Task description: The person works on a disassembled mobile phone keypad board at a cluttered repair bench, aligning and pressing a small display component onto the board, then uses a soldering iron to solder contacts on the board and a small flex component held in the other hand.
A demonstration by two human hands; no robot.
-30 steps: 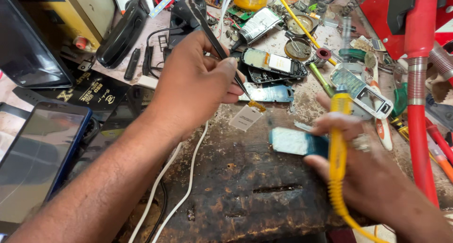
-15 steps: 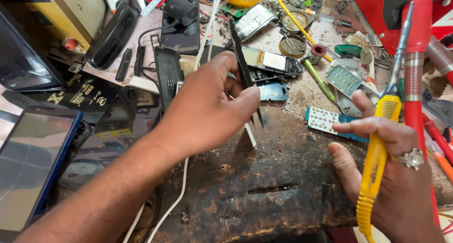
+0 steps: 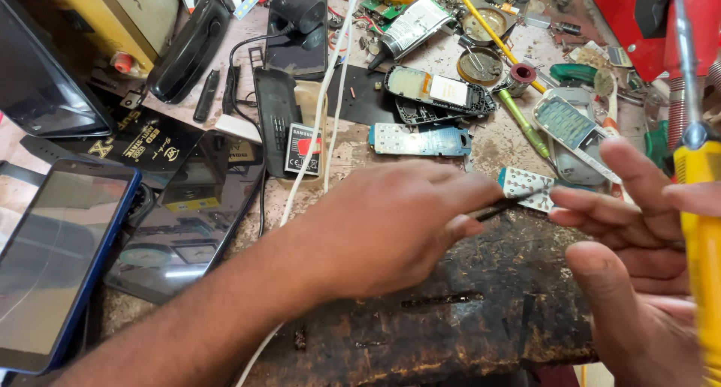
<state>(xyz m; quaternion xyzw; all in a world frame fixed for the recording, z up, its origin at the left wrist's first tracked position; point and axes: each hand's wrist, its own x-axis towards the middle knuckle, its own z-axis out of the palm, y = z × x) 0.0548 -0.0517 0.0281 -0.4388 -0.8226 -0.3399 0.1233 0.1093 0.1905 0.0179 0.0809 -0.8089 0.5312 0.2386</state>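
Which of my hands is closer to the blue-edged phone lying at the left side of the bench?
Left. Your left hand is mid-bench holding black tweezers, to the right of the blue-edged phone. Your right hand, gripping a yellow screwdriver, is at the far right edge.

Left hand pinching dark tweezers, right hand gripping yellow screwdriver, perhaps blurred

A scarred, stained wooden workbench under bright, even light.
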